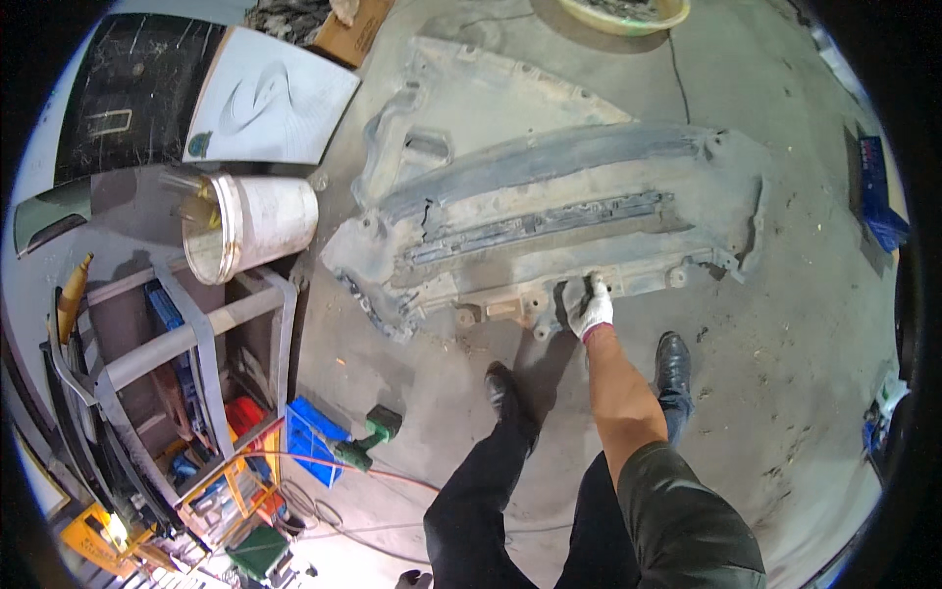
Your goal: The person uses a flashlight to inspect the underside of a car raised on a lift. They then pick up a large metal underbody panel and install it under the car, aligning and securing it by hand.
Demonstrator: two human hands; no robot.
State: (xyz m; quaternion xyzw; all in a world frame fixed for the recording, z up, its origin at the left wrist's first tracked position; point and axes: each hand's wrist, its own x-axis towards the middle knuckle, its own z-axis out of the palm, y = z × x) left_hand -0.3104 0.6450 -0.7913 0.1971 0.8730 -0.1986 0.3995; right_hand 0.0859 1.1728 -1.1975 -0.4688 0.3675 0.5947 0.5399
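Observation:
A large, dusty grey plastic car undertray [549, 187] spreads across the concrete floor in front of my feet. It has a raised curved ridge, a dark slotted strip along its middle and a broken-looking left corner. My right hand [592, 309], in a white glove with a dark grey palm, is closed on the undertray's near edge, right of its middle. The fingers under that edge are partly hidden. At the bottom rim of the picture a small dark shape looks like the fingertips of my gloved left hand [414, 580]; the rest of it is cut off.
A white bucket [280, 216] lies tipped beside a metal frame rack [201, 324] on the left. A green cordless drill [368, 440], a blue tray [312, 442] and a red hose [383, 474] lie near my left foot. A yellowish basin [628, 22] stands far off.

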